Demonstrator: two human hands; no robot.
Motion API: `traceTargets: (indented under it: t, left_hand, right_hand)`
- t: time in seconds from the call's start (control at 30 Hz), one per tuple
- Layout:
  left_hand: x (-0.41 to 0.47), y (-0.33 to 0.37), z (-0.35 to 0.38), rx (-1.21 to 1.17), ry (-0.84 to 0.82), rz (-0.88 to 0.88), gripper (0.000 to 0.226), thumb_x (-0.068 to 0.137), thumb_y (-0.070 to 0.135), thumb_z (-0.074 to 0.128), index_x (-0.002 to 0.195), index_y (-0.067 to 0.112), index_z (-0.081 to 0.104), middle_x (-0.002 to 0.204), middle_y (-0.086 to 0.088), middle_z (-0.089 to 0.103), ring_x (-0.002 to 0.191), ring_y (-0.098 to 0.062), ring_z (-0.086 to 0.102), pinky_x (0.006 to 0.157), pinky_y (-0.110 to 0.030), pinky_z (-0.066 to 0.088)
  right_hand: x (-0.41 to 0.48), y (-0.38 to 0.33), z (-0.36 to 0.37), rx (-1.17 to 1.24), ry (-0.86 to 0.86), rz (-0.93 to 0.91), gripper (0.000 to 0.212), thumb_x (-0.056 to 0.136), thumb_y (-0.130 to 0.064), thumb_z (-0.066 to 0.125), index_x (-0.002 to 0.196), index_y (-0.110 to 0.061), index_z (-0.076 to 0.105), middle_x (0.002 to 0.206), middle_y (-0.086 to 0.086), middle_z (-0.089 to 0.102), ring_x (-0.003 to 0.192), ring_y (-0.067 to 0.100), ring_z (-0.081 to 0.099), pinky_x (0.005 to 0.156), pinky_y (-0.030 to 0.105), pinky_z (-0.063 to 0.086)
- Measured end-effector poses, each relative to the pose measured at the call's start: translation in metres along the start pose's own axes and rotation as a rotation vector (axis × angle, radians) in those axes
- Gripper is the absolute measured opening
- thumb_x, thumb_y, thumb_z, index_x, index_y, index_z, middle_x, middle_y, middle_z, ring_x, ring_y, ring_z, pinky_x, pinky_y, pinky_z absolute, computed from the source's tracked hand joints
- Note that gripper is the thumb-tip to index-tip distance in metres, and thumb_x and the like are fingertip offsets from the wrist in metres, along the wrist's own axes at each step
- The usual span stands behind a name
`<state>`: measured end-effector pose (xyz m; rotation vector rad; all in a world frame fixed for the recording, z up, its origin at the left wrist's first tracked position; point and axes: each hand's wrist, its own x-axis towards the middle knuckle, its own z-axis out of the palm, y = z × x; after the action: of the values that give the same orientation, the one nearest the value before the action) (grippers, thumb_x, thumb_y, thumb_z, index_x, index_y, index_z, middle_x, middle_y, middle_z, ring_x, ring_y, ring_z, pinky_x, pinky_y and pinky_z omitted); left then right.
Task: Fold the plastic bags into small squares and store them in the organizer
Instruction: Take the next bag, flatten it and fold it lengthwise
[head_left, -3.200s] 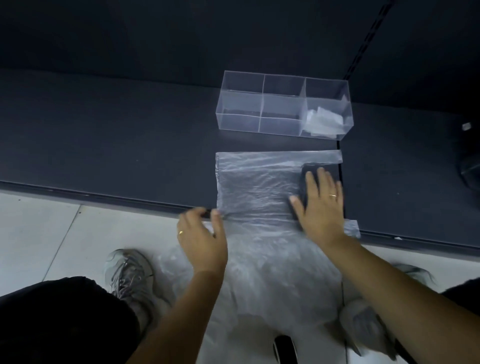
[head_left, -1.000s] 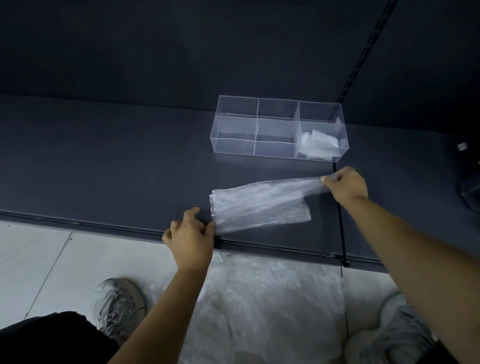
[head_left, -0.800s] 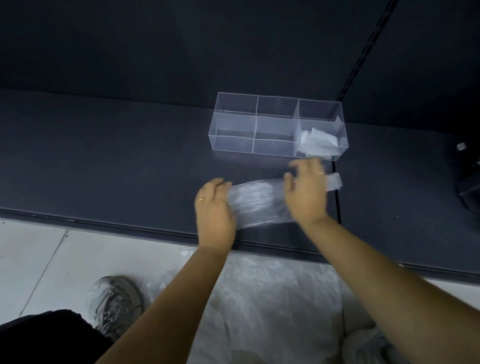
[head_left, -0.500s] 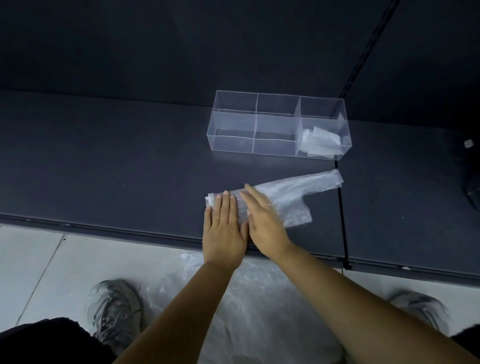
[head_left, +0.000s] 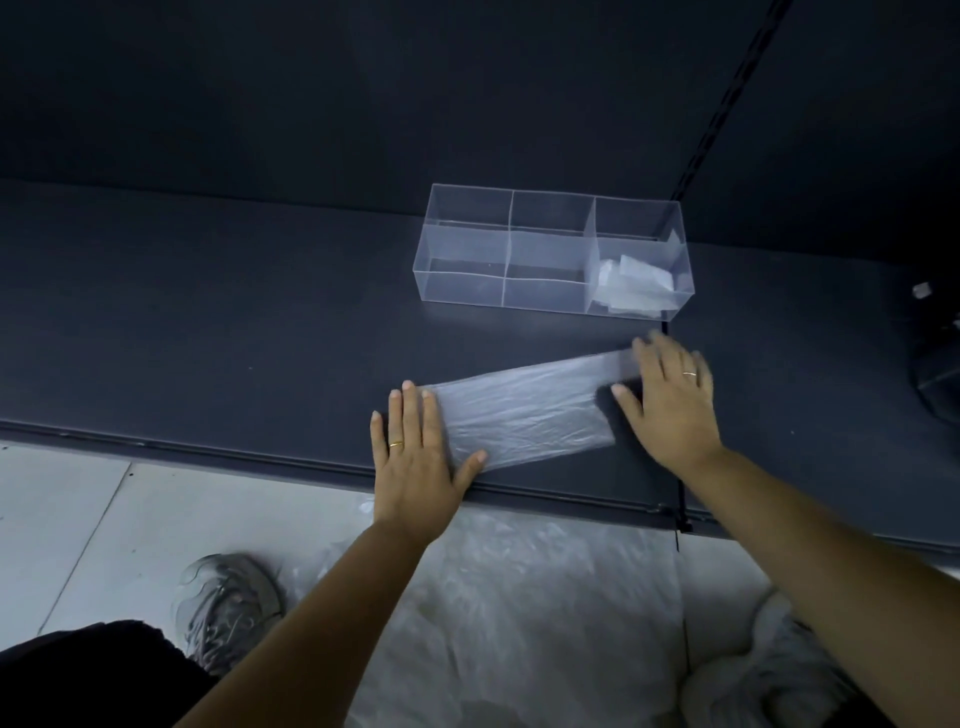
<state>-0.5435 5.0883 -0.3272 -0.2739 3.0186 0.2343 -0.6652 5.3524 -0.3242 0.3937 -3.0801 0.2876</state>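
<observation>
Flattening a folded translucent plastic bag (head_left: 524, 415)
Left hand (head_left: 415, 457), fingers straight, is covering its 8 o'clock end; blurred right hand (head_left: 672, 410), fingers spread, the opposite.

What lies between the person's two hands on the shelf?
In the head view, the folded plastic bag stretches flat between the left hand and the right hand, each resting on one end.

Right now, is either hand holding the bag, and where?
Neither grips the folded bag. The left hand presses flat on its left end, the right hand on its right end.
</observation>
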Motion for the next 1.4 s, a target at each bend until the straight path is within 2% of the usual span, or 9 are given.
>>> traceTargets:
  t: [0.13, 0.33, 0.57, 0.63, 0.77, 0.87, 1.0, 1.13, 1.4]
  left_hand:
    - [-0.004, 0.015, -0.003, -0.162, 0.103, 0.333, 0.068, 0.095, 0.052, 0.041, 0.145, 0.005, 0.036, 0.153, -0.013, 0.032, 0.144, -0.027, 0.025, 0.119, -0.040, 0.008]
    - [-0.004, 0.035, 0.013, -0.199, -0.050, 0.354, 0.073, 0.096, 0.051, 0.042, 0.152, 0.013, 0.015, 0.161, -0.001, 0.009, 0.148, -0.014, 0.002, 0.116, -0.022, -0.012]
    - [0.001, 0.040, 0.008, -0.248, 0.038, 0.325, 0.044, 0.100, 0.019, 0.049, 0.143, 0.012, 0.042, 0.150, -0.002, 0.040, 0.140, -0.017, 0.034, 0.117, -0.028, 0.017]
    - [0.001, 0.042, 0.006, -0.250, 0.073, 0.346, 0.041, 0.091, -0.001, 0.057, 0.131, 0.006, 0.056, 0.138, -0.009, 0.054, 0.130, -0.025, 0.050, 0.111, -0.035, 0.033]
    - [0.004, 0.045, 0.003, -0.236, 0.068, 0.352, 0.039, 0.091, -0.003, 0.054, 0.128, 0.005, 0.059, 0.137, -0.010, 0.055, 0.130, -0.025, 0.050, 0.110, -0.033, 0.036]
    - [0.007, 0.044, 0.000, -0.257, 0.065, 0.354, 0.035, 0.096, 0.005, 0.050, 0.130, 0.009, 0.059, 0.140, -0.006, 0.053, 0.132, -0.020, 0.047, 0.110, -0.030, 0.035]
    - [0.016, 0.033, -0.014, -0.370, 0.033, 0.305, 0.026, 0.098, 0.017, 0.049, 0.115, 0.014, 0.068, 0.121, -0.004, 0.067, 0.113, -0.024, 0.060, 0.093, -0.032, 0.046]
    - [0.038, -0.001, -0.030, -0.642, -0.063, 0.043, 0.014, 0.091, 0.014, 0.062, 0.097, 0.008, 0.074, 0.099, -0.006, 0.074, 0.093, -0.018, 0.067, 0.088, -0.029, 0.048]
    - [0.043, -0.014, -0.032, -0.631, -0.001, -0.393, 0.013, 0.088, 0.011, 0.060, 0.093, 0.011, 0.072, 0.088, -0.007, 0.071, 0.092, -0.028, 0.065, 0.074, -0.025, 0.042]
  right_hand:
    - [-0.031, -0.019, -0.014, 0.277, -0.167, -0.217, 0.031, 0.076, -0.027, 0.078, 0.101, -0.014, 0.065, 0.105, 0.003, 0.057, 0.099, 0.025, 0.054, 0.088, 0.040, 0.043]
    - [-0.032, -0.031, -0.013, 0.296, -0.179, -0.108, 0.006, 0.085, -0.015, 0.070, 0.083, -0.010, 0.068, 0.093, 0.003, 0.057, 0.093, 0.023, 0.052, 0.087, 0.042, 0.043]
    - [-0.028, -0.024, -0.039, 0.505, -0.522, 0.055, 0.011, 0.093, -0.025, 0.061, 0.084, -0.020, 0.062, 0.098, -0.005, 0.050, 0.096, 0.017, 0.054, 0.086, 0.025, 0.040]
    - [-0.028, -0.023, -0.046, 0.381, -0.418, 0.036, 0.019, 0.086, -0.038, 0.067, 0.093, -0.022, 0.062, 0.111, -0.004, 0.047, 0.108, 0.016, 0.048, 0.099, 0.030, 0.035]
    - [-0.033, -0.045, -0.049, 0.100, -0.267, -0.256, 0.093, 0.064, -0.070, 0.068, 0.141, -0.030, 0.035, 0.152, -0.010, 0.021, 0.140, 0.012, 0.013, 0.116, 0.041, -0.003]
    - [-0.036, -0.060, -0.030, 0.041, -0.279, -0.351, 0.068, 0.074, -0.051, 0.072, 0.133, -0.026, 0.049, 0.139, -0.010, 0.046, 0.135, 0.014, 0.034, 0.116, 0.037, 0.003]
    - [-0.032, -0.048, -0.018, 0.541, -0.144, -0.048, 0.006, 0.087, -0.012, 0.066, 0.089, -0.010, 0.072, 0.096, -0.001, 0.071, 0.093, 0.019, 0.063, 0.089, 0.031, 0.046]
    - [-0.023, -0.028, -0.017, 0.834, -0.211, 0.348, 0.013, 0.088, -0.021, 0.068, 0.084, -0.010, 0.072, 0.088, -0.001, 0.071, 0.086, 0.012, 0.064, 0.079, 0.021, 0.044]
    - [-0.006, -0.042, -0.005, 0.702, -0.113, 0.534, 0.025, 0.085, -0.024, 0.066, 0.065, -0.010, 0.070, 0.078, -0.002, 0.071, 0.075, 0.012, 0.062, 0.065, 0.023, 0.043]
